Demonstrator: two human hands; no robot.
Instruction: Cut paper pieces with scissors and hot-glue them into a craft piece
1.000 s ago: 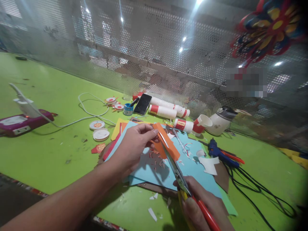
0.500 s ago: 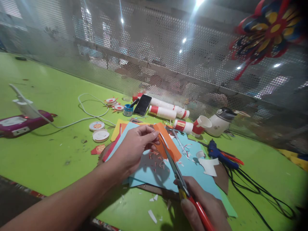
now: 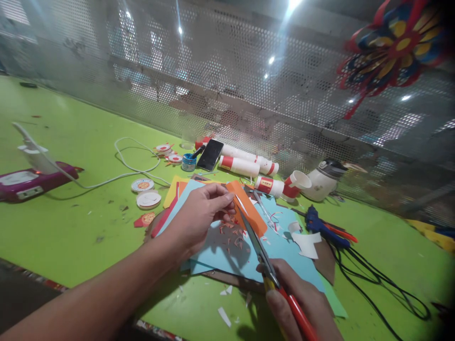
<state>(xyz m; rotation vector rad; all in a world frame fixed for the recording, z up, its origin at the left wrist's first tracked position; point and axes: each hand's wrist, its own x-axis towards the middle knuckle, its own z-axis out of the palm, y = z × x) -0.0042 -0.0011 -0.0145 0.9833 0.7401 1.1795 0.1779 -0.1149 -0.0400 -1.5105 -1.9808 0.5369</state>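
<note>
My left hand (image 3: 202,213) is closed in a pinch near the orange paper (image 3: 254,215); what sits between its fingertips is too small to make out. Scissors with red and yellow handles (image 3: 265,260) are in my right hand (image 3: 298,298), fingers wrapped round the handles. Their blades point up and left, tips close to my left fingertips, over the orange paper. Underneath lie light blue sheets (image 3: 216,255) with small red and white scraps (image 3: 232,237) scattered on them. A white cut piece (image 3: 307,244) rests at their right side.
Behind the sheets are a phone (image 3: 211,154), a blue jar (image 3: 189,162), paper cups (image 3: 240,166) and a white kettle-shaped container (image 3: 323,182). A blue glue gun (image 3: 325,227) with black cable lies right. A purple power strip (image 3: 39,182) sits left, with a white cable.
The view has shifted very slightly. Both hands and the scissors stay almost where they were.
</note>
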